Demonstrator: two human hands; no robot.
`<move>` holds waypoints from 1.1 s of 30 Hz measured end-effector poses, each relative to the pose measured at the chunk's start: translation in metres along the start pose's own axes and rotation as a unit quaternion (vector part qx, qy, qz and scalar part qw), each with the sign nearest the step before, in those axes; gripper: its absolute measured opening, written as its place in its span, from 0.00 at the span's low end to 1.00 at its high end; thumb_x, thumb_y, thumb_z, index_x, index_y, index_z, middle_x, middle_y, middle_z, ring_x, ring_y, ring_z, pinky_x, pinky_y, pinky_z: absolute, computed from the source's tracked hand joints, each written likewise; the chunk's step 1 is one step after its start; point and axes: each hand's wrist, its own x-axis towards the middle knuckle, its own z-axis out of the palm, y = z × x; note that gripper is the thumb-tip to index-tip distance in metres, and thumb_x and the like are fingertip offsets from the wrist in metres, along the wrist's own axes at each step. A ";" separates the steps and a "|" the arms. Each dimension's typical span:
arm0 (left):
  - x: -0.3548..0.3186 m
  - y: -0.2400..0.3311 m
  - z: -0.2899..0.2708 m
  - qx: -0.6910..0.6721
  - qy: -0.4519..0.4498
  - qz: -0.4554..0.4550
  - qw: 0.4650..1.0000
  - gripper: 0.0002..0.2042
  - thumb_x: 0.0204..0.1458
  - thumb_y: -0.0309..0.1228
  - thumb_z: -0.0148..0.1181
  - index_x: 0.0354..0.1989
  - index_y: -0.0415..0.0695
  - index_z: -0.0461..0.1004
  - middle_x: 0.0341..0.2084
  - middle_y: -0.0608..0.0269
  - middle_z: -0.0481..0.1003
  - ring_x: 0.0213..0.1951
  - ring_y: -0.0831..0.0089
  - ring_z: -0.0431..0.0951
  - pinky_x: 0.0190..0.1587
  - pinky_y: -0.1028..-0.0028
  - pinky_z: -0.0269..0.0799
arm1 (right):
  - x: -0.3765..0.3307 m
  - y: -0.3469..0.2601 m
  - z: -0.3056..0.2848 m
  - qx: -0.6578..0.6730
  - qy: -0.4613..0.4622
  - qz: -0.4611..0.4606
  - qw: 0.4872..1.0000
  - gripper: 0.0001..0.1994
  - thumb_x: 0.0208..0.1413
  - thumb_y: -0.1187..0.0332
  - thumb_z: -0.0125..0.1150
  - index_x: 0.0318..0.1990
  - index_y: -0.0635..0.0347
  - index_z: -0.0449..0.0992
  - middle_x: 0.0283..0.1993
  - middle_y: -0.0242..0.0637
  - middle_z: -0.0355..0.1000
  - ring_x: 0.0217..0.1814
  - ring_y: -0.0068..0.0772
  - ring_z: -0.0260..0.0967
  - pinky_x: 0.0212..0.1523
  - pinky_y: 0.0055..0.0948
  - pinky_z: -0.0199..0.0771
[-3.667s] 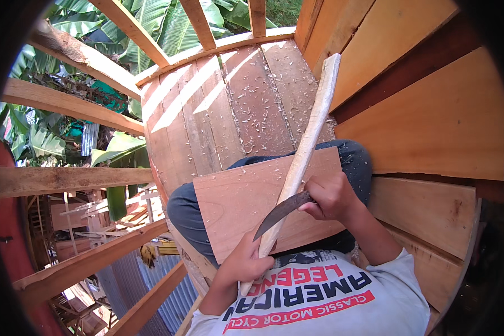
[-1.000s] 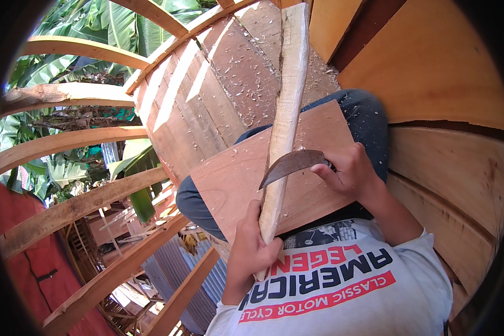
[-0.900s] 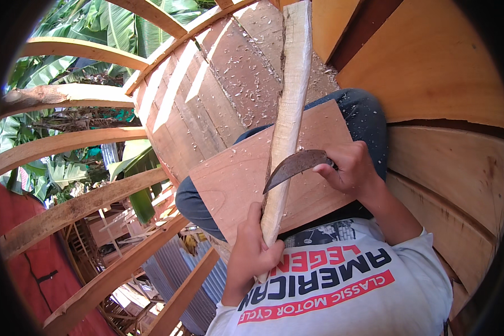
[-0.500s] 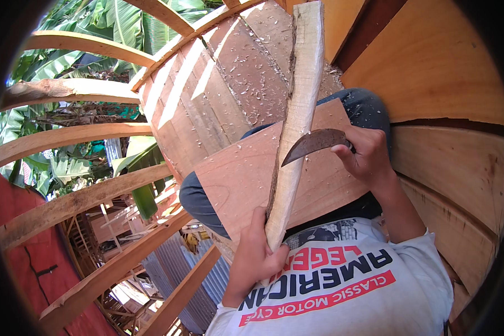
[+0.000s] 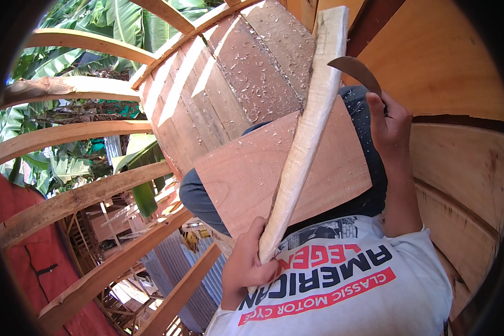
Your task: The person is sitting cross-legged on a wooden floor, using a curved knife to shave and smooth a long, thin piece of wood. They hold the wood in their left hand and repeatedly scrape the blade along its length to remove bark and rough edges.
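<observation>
My left hand [image 5: 250, 263] is closed around the near end of a long, pale wooden stick [image 5: 303, 147] with dark bark along its left edge. The stick slants up and away to the right, over a thin plywood sheet [image 5: 235, 179] lying across my lap. My right hand [image 5: 390, 122] grips a knife with a dark, curved blade [image 5: 357, 70]; its handle is hidden in the fist. The blade's tip overlaps the stick's upper part in view; whether it touches the wood I cannot tell.
Wood shavings are scattered over the plank floor [image 5: 229, 78] in front of me. Wooden slats [image 5: 89, 193] form an open railing on the left, with banana leaves beyond. Plank walls [image 5: 448, 61] rise close on my right.
My right hand and the knife have moved away from me, up along the stick. The stick's far end has swung to the right, and my left hand has shifted slightly.
</observation>
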 end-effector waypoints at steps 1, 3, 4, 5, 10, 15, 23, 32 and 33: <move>-0.004 -0.008 0.000 -0.039 -0.027 0.008 0.999 0.25 0.32 0.26 0.56 0.44 0.33 0.63 0.22 0.56 0.67 0.26 0.71 0.68 0.31 0.75 0.63 | 0.005 -0.006 -0.008 0.032 -0.016 -0.020 0.999 0.23 0.58 0.49 0.57 0.23 0.61 0.72 0.15 0.43 0.64 0.18 0.48 0.67 0.19 0.35 0.62; -0.010 -0.008 0.005 -0.104 -0.031 -0.039 0.993 0.25 0.31 0.25 0.56 0.44 0.34 0.64 0.25 0.60 0.67 0.30 0.74 0.68 0.32 0.77 0.62 | -0.003 -0.025 -0.017 0.095 -0.060 -0.056 0.992 0.23 0.57 0.50 0.58 0.23 0.62 0.72 0.16 0.43 0.64 0.19 0.48 0.67 0.19 0.35 0.62; -0.009 -0.010 0.010 -0.105 0.005 -0.053 0.993 0.25 0.28 0.26 0.56 0.43 0.35 0.64 0.24 0.63 0.65 0.28 0.76 0.66 0.31 0.78 0.60 | -0.014 -0.031 -0.011 0.093 -0.102 -0.092 0.986 0.22 0.57 0.50 0.59 0.22 0.61 0.71 0.16 0.43 0.64 0.18 0.48 0.67 0.19 0.36 0.62; -0.004 -0.011 0.013 -0.103 0.040 -0.061 0.992 0.25 0.26 0.27 0.56 0.41 0.37 0.64 0.24 0.65 0.64 0.27 0.77 0.64 0.30 0.78 0.59 | -0.023 -0.035 -0.005 0.090 -0.138 -0.131 0.978 0.22 0.56 0.50 0.59 0.22 0.61 0.71 0.16 0.43 0.65 0.18 0.48 0.67 0.19 0.36 0.63; 0.004 0.000 0.012 -0.105 0.098 -0.045 0.989 0.26 0.24 0.28 0.54 0.40 0.37 0.64 0.23 0.67 0.62 0.25 0.78 0.61 0.28 0.78 0.57 | -0.048 -0.045 0.007 0.049 -0.220 -0.175 0.958 0.24 0.53 0.48 0.61 0.18 0.59 0.69 0.16 0.44 0.65 0.18 0.48 0.67 0.17 0.38 0.65; 0.002 0.007 0.009 0.030 0.070 -0.007 0.997 0.23 0.33 0.24 0.55 0.43 0.34 0.63 0.19 0.58 0.67 0.22 0.70 0.69 0.27 0.74 0.64 | -0.038 -0.032 0.008 0.009 -0.154 -0.138 0.978 0.24 0.54 0.49 0.60 0.17 0.60 0.69 0.15 0.45 0.65 0.18 0.49 0.67 0.17 0.37 0.64; 0.004 0.014 0.017 0.058 0.072 -0.024 0.995 0.22 0.36 0.24 0.55 0.44 0.33 0.62 0.17 0.54 0.68 0.21 0.69 0.71 0.26 0.73 0.67 | -0.032 -0.022 0.001 0.020 -0.160 -0.129 0.978 0.25 0.55 0.48 0.59 0.17 0.60 0.69 0.15 0.44 0.65 0.19 0.48 0.69 0.18 0.37 0.66; 0.001 0.023 0.021 0.047 0.140 -0.092 0.985 0.25 0.28 0.26 0.53 0.42 0.35 0.63 0.21 0.60 0.60 0.26 0.71 0.61 0.30 0.74 0.60 | -0.033 -0.024 0.023 0.004 -0.188 -0.212 0.959 0.26 0.52 0.42 0.59 0.17 0.56 0.70 0.15 0.39 0.66 0.17 0.44 0.68 0.17 0.34 0.66; 0.001 0.025 0.021 0.044 0.139 -0.095 0.985 0.25 0.28 0.26 0.53 0.42 0.34 0.63 0.21 0.60 0.60 0.26 0.71 0.61 0.30 0.74 0.60 | -0.030 -0.020 0.026 -0.008 -0.174 -0.208 0.962 0.26 0.52 0.42 0.59 0.17 0.57 0.69 0.15 0.40 0.65 0.17 0.43 0.68 0.17 0.34 0.65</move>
